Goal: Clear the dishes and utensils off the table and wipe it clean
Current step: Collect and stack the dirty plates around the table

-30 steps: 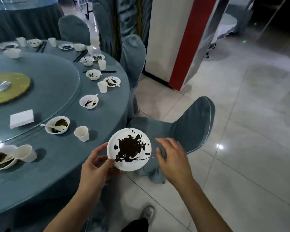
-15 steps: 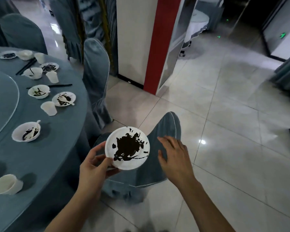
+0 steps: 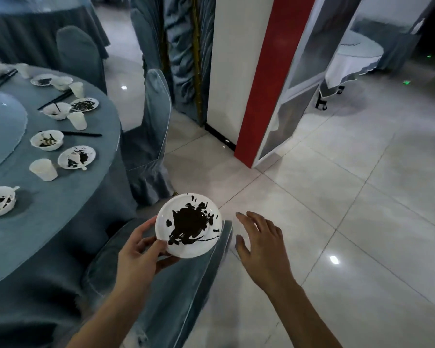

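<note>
My left hand (image 3: 138,252) grips a small white plate (image 3: 211,244) smeared with dark leftovers, holding it by its lower left rim over a chair back. My right hand (image 3: 261,244) hovers beside it to the right, fingers spread and holding nothing. On the round table (image 3: 60,209) with a blue cloth at the left stand several dirty white bowls, such as one bowl (image 3: 47,139) and one plate (image 3: 76,156), plus white cups like the cup (image 3: 43,169) and black chopsticks (image 3: 82,133).
A blue-covered chair (image 3: 161,292) stands right under my hands, and another chair (image 3: 151,136) is pushed against the table. A white and red pillar (image 3: 246,79) rises ahead. Glossy tiled floor (image 3: 349,197) spreads to the right, with a white-clothed trolley table (image 3: 352,61) far back.
The view has swung right and away from the table. My left hand still holds the dirty plate, and my right hand has lifted off the chair back and spread open.
</note>
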{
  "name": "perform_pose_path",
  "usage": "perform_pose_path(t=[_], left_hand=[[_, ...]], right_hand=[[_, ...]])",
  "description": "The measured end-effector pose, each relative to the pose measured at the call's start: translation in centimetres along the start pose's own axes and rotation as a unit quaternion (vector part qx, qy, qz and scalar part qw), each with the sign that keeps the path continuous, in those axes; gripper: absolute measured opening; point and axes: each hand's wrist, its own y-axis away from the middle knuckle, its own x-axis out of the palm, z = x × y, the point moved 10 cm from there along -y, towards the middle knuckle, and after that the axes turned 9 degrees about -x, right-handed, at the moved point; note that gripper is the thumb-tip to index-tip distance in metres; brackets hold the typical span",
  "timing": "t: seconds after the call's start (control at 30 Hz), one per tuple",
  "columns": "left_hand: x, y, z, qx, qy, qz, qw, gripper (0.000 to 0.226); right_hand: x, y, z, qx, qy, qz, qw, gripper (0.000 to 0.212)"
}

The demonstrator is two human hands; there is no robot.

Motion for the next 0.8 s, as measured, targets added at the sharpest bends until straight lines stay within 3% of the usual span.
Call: perform_pose_path(t=[0.27,0.8], left_hand=[[7.1,-3.3,-0.2,0.029,0.068,-0.088,0.993,0.041],[7.4,-13.2,-6.8,0.115,0.201,-0.263,0.937,0.045]], right_hand=[[-0.6,-12.0,-5.2,-0.127,-0.019,0.030,0.991,0.050],[5.2,-33.5,0.1,-0.332,-0.036,0.120,0.935,0.048]])
